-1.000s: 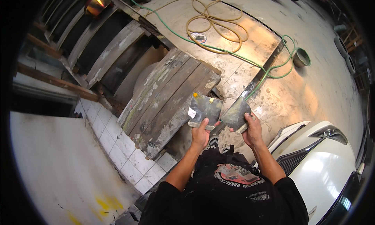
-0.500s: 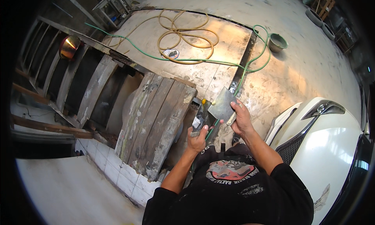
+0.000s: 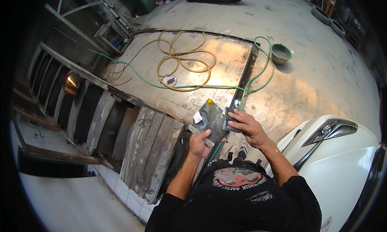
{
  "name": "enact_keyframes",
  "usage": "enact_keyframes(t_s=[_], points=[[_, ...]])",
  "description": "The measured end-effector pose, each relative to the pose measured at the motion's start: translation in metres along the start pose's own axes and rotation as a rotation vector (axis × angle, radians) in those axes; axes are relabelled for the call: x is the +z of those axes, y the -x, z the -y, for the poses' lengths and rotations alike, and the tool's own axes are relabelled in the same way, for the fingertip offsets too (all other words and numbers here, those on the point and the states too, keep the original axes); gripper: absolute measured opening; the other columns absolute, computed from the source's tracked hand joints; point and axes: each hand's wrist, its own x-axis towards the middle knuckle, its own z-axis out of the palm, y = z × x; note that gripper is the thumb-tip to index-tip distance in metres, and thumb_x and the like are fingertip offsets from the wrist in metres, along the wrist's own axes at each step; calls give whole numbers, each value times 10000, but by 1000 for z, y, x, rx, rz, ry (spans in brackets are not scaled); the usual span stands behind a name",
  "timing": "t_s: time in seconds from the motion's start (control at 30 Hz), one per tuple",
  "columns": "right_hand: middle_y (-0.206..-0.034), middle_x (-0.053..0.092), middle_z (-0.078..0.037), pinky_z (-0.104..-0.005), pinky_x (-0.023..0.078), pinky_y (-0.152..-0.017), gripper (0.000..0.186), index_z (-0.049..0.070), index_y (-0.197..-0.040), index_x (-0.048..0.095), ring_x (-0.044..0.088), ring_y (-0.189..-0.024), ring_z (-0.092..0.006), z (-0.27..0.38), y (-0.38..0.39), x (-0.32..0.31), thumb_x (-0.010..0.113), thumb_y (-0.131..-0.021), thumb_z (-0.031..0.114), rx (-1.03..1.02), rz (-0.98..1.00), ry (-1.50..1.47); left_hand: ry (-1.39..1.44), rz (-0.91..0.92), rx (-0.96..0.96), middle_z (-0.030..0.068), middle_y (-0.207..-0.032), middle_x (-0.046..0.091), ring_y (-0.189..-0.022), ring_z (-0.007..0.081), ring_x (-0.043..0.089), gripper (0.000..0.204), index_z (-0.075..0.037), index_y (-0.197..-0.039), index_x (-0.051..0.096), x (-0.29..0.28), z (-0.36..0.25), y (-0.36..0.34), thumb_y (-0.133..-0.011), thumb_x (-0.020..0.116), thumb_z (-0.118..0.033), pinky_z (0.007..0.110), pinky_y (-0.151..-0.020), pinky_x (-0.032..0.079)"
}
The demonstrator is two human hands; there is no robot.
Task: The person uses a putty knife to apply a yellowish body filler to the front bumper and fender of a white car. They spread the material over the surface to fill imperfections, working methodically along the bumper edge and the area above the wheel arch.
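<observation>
My left hand point(image 3: 198, 144) is closed around the pale handle edge of a flat, dark putty scraper point(image 3: 213, 123), its broad face turned up. A white dab point(image 3: 197, 117) lies near the scraper's left edge and a small yellow dab point(image 3: 210, 101) at its far corner. My right hand point(image 3: 250, 130) grips a second putty scraper point(image 3: 228, 118), tilted so that little of its face shows. Its edge is at the right side of the first scraper; whether they touch I cannot tell. My right fingers lie over the second scraper and hide part of it.
A worn wooden plank bench point(image 3: 151, 147) stands at my left. Green hose point(image 3: 201, 86) and coiled yellow hose point(image 3: 183, 58) lie ahead on the floor, with a bucket point(image 3: 281, 54) beyond. The front of a white car point(image 3: 338, 159) is close on my right.
The left scraper has turned from a steep tilt to face up. The right scraper has tipped from showing its broad face and come to the left one's side. The view has shifted.
</observation>
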Motion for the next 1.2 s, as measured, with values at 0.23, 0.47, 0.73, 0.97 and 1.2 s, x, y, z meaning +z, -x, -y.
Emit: enact_keyframes(t_s=[0.23,0.47,0.73,0.97,1.2], points=[[-1246,572,-128,-378,413,-982,433,82,-1252,554,528,-1170,-298,-87,36,-97,545,-830,-19,370,-189,-77,-28,110,-116,263,-1219,527,-1059,414,577,505,63,-1327,339,61,42,-115,-854,453,-72,548,-802,544],[-1266,561,-137,-364,422,-993,513,78,-1275,534,533,-1174,-304,-130,10,-166,532,-781,-59,390,-262,-227,-208,195,-247,253,-1219,522,-1005,414,603,526,61,-1332,321,105,91,-228,-853,495,-69,483,-745,584],[-1238,572,-151,-393,439,-944,532,93,-1295,520,552,-1118,-327,-263,31,-240,519,-781,-47,675,-204,146,-205,270,-238,270,-1140,563,-908,441,633,552,76,-1303,334,168,120,-408,-817,537,-87,438,-644,612],[-1269,557,-148,-372,445,-942,419,67,-1312,495,552,-1142,-303,-305,-19,-374,504,-894,46,649,-725,-33,-427,427,-467,256,-1118,566,-904,421,639,531,79,-1273,362,254,169,-559,-801,569,-52,465,-665,608],[-1223,567,-196,-401,443,-949,492,72,-1270,536,540,-1143,-347,-390,47,-436,459,-800,-49,879,-851,28,-437,510,-569,265,-1108,561,-894,424,639,532,102,-1252,371,331,259,-669,-789,584,-52,489,-635,611]])
